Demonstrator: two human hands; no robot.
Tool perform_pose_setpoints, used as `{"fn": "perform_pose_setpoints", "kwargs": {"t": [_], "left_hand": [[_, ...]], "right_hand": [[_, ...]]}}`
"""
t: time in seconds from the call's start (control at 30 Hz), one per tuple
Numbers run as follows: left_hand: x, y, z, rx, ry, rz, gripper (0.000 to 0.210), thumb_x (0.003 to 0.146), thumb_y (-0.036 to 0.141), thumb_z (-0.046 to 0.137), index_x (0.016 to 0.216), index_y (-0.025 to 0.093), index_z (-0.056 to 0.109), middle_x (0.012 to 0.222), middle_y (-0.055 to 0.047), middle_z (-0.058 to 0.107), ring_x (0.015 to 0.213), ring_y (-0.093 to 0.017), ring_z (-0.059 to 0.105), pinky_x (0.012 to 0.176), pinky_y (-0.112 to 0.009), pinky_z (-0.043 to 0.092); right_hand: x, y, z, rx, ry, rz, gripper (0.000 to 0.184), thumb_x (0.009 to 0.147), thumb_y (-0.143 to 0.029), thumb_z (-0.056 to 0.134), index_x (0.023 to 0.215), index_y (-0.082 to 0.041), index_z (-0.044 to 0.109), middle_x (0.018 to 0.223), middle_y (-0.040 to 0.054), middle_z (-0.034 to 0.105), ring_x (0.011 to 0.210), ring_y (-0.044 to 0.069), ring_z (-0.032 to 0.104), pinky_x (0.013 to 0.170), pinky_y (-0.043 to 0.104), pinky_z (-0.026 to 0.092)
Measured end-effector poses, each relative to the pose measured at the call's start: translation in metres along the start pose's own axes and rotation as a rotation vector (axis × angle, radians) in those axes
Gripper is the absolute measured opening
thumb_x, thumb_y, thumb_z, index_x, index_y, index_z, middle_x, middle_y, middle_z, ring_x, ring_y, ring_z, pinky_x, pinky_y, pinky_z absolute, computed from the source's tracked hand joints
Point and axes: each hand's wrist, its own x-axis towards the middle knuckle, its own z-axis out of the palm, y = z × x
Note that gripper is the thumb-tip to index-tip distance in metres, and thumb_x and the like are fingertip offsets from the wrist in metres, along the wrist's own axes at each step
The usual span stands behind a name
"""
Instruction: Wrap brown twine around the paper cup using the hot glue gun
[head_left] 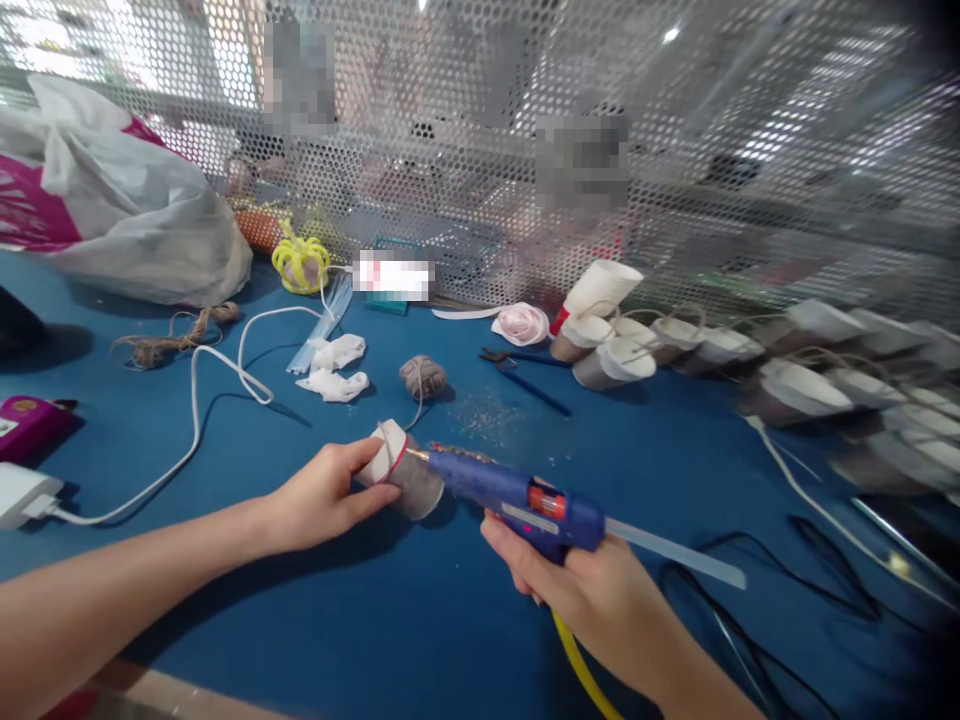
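Observation:
My left hand (341, 490) is closed around a small cup (420, 487), which lies tilted on its side; it has a white band with a red line and a greyish clear body. A strand of grey yarn crosses the white part and leads back to a yarn ball (423, 378). In my right hand (577, 585) is a blue glue gun (495, 490), its handle wrapped by my fingers. The gun's metal nozzle touches or nearly touches the cup at the red line. From the gun's rear sticks out a clear glue stick (675, 553).
Blue-handled pliers (525, 380) lie beyond the gun. Several wrapped cups (615, 362) stand at the right, near black cables (757, 590). Behind are a pink fabric rose (521, 324) and a perforated metal screen (465, 130). A white cable (196, 400) and a plastic bag (150, 220) occupy the left.

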Motion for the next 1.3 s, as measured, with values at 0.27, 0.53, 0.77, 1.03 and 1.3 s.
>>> {"fn": "perform_pose_setpoints", "kwargs": {"t": [0.27, 0.53, 0.77, 1.03, 1.3], "left_hand": [[0.0, 0.006, -0.003, -0.025, -0.008, 0.06, 0.024, 0.081, 0.027, 0.05, 0.101, 0.013, 0.054, 0.081, 0.0, 0.059, 0.071, -0.011, 0.049, 0.067, -0.02, 0.041], [0.001, 0.005, -0.005, 0.031, -0.013, 0.039, 0.022, 0.08, 0.029, 0.05, 0.093, 0.012, 0.054, 0.075, 0.0, 0.056, 0.066, -0.011, 0.046, 0.063, -0.02, 0.04], [0.001, 0.004, -0.005, 0.016, -0.024, 0.043, 0.022, 0.081, 0.03, 0.049, 0.095, 0.013, 0.054, 0.076, 0.0, 0.057, 0.067, -0.011, 0.047, 0.064, -0.02, 0.041], [0.001, 0.004, -0.005, 0.011, -0.024, 0.042, 0.022, 0.081, 0.029, 0.049, 0.095, 0.013, 0.053, 0.076, 0.0, 0.057, 0.066, -0.011, 0.047, 0.063, -0.02, 0.041], [0.001, 0.004, -0.005, 0.047, -0.028, 0.055, 0.023, 0.081, 0.029, 0.049, 0.096, 0.013, 0.053, 0.076, 0.0, 0.057, 0.066, -0.011, 0.048, 0.063, -0.02, 0.041]], "right_hand": [[-0.006, 0.01, -0.004, -0.219, 0.041, -0.182, 0.025, 0.073, -0.048, 0.054, 0.077, -0.028, 0.068, 0.051, 0.0, 0.059, 0.054, 0.019, 0.06, 0.055, 0.03, 0.05], [0.0, -0.009, 0.001, -0.161, 0.013, -0.273, 0.013, 0.079, -0.035, 0.052, 0.078, -0.024, 0.058, 0.069, -0.0006, 0.064, 0.061, 0.015, 0.061, 0.059, 0.024, 0.05], [0.0, -0.018, 0.002, -0.156, -0.016, -0.261, 0.01, 0.08, -0.029, 0.053, 0.075, -0.021, 0.053, 0.063, -0.0041, 0.06, 0.055, 0.01, 0.058, 0.055, 0.02, 0.047], [-0.002, -0.02, 0.002, -0.198, -0.01, -0.279, 0.012, 0.081, -0.03, 0.051, 0.073, -0.021, 0.051, 0.062, -0.0036, 0.058, 0.054, 0.01, 0.057, 0.053, 0.021, 0.046], [-0.003, -0.024, 0.001, -0.204, -0.011, -0.25, 0.013, 0.083, -0.032, 0.048, 0.075, -0.022, 0.052, 0.065, -0.002, 0.061, 0.056, 0.012, 0.058, 0.055, 0.022, 0.048]]}}
